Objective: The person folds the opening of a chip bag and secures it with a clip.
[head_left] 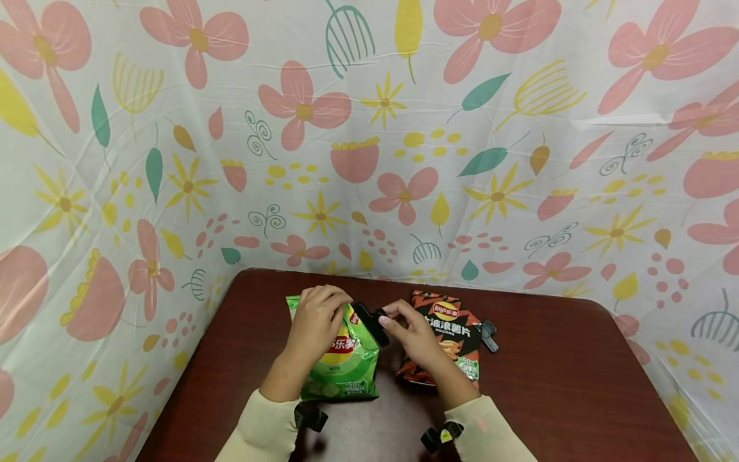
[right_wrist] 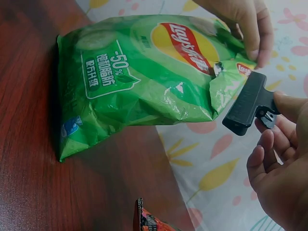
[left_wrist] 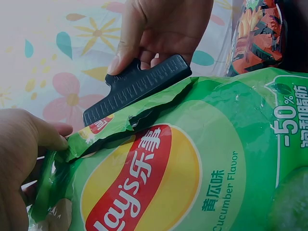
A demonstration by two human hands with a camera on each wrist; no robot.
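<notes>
A green cucumber-flavour chip bag (head_left: pixel 337 375) stands on the table, its torn top folded over. My left hand (head_left: pixel 314 321) pinches the bag's top corner, thumb on the fold (left_wrist: pixel 103 126). My right hand (head_left: pixel 414 335) pinches the handle of a black bag clip (head_left: pixel 372 325) between thumb and fingers. In the right wrist view the clip (right_wrist: pixel 246 103) has its long edge right at the folded flap. The left wrist view shows the clip (left_wrist: pixel 139 87) lying along that fold; its inner side is hidden.
To the right lies a black and red chip bag (head_left: pixel 441 327), with another dark clip (head_left: pixel 489 335) at its right edge. The brown table (head_left: pixel 554 385) ends at a flower-printed cloth (head_left: pixel 369 160) behind and at the sides. Each wrist wears a small black camera (head_left: pixel 312 417).
</notes>
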